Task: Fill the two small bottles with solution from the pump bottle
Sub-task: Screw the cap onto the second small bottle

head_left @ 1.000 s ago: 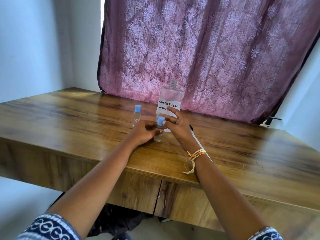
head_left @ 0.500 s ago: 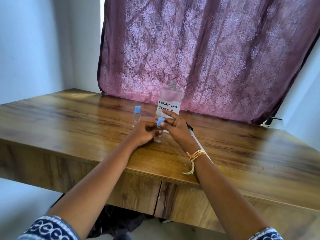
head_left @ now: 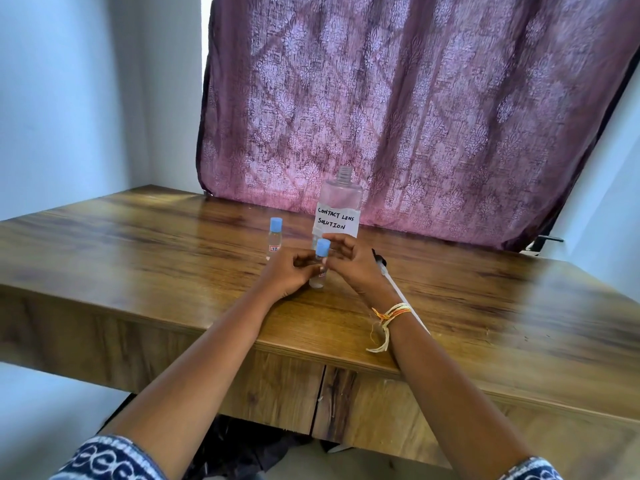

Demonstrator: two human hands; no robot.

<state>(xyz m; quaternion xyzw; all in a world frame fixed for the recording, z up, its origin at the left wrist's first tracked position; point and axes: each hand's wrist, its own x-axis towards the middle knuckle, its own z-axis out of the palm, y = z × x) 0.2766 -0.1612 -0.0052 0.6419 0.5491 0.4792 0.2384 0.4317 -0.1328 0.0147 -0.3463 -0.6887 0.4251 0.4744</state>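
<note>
Two hands meet at a small capped bottle (head_left: 318, 271) on the table (head_left: 485, 306): left hand (head_left: 287, 271) grips its body, right hand (head_left: 349, 263) hovers beside the blue cap (head_left: 323, 246), fingers loosely spread.

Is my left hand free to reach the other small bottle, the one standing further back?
Probably not yet: the left hand holds the near bottle; the path to the far bottle looks clear.

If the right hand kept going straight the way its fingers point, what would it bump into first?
Most likely the blue cap of the nearer small bottle: the right hand has its fingers curled leftward just beside it, though contact is hard to judge. The left hand lies beyond.
</note>
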